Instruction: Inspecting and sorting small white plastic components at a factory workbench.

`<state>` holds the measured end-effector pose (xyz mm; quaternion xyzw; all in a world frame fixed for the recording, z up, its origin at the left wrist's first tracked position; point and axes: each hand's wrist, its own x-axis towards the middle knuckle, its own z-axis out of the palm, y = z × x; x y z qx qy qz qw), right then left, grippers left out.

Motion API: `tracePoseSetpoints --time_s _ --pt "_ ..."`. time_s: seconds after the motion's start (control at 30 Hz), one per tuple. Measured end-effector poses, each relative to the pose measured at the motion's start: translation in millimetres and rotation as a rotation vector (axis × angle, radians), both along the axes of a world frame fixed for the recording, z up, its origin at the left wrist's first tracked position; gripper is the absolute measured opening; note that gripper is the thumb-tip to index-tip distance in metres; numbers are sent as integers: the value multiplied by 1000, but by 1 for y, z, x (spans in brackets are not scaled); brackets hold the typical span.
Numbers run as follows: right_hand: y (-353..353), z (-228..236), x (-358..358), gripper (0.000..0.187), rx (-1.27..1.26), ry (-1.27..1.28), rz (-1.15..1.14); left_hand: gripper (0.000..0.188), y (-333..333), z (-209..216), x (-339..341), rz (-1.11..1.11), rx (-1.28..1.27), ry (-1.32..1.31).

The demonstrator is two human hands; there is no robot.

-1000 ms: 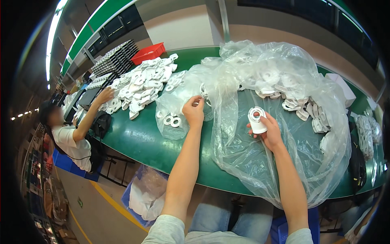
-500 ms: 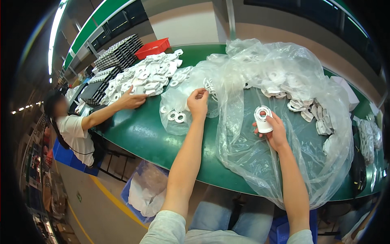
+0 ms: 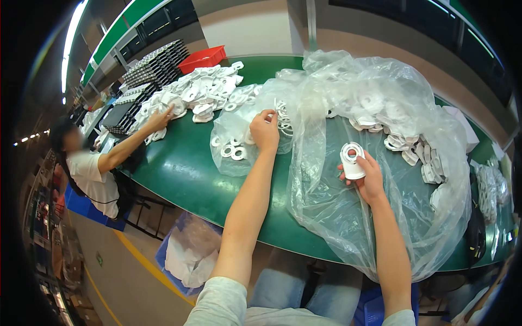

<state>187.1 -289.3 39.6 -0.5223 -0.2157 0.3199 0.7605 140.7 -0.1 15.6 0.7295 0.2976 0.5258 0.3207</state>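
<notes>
My right hand [image 3: 370, 179] grips a white plastic part [image 3: 353, 157] with a round, ring-shaped end and a short, wide body, held above the clear plastic bag. The ring-shaped end faces up, and my fingers wrap around its lower right side. My left hand [image 3: 265, 132] is farther left, its fingertips pinched together at the edge of a cluster of white rings [image 3: 284, 120] inside an opened clear bag. What the fingertips hold there is too small to tell. Several loose white rings [image 3: 238, 153] lie near the left wrist on the same bag.
A large clear bag [image 3: 321, 204] covers the table's right side, with several white parts [image 3: 432, 165] in it. At the left, a co-worker [image 3: 89, 174] reaches to a white pile [image 3: 209, 89]. Beyond are stacked trays [image 3: 155, 65] and a red bin [image 3: 202, 58]. A blue bin [image 3: 166, 244] stands below.
My left hand has shifted slightly up at the rings. My right hand keeps the white part in the same place. The co-worker's hand has moved left onto the pile.
</notes>
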Motion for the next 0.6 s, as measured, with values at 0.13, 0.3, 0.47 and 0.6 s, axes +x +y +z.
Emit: tracePoseSetpoints --time_s 0.13,0.3,0.47,0.6 --pt "0 2 1 32 -7 -10 -6 8 1 0 3 9 48 17" --pt "1 3 0 32 -20 1 -15 8 0 5 5 44 -6 108" --pt "1 1 0 33 16 -7 4 6 4 6 1 -82 -37 -106" --pt "1 -2 0 33 7 16 12 9 15 10 -15 -93 -8 -405"
